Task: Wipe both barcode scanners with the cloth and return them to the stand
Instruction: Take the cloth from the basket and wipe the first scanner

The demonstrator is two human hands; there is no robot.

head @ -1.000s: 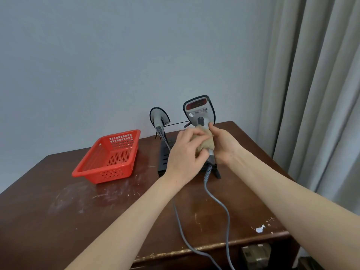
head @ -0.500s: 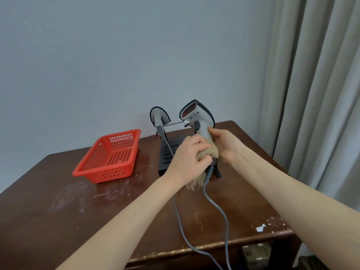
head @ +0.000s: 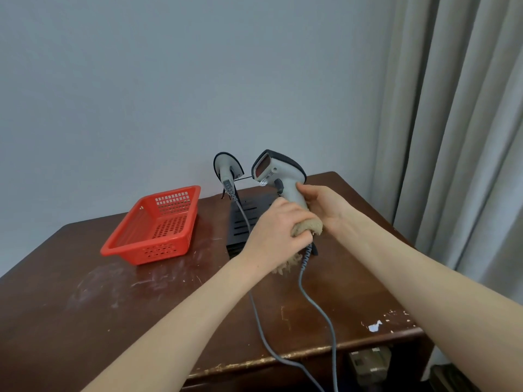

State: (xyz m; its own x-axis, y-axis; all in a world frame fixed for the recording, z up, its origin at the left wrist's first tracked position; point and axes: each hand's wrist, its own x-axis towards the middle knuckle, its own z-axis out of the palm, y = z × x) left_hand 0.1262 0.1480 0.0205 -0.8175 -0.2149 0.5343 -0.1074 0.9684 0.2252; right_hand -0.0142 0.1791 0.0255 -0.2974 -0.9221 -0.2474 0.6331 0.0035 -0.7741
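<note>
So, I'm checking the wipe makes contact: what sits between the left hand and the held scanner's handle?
The tan cloth, bunched under the left hand against the lower handle of the held scanner; the head view shows it.

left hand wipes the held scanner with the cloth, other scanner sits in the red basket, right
No: in the head view the other scanner hangs on the stand, beside the red basket. The left hand does hold the cloth against the held scanner.
</note>
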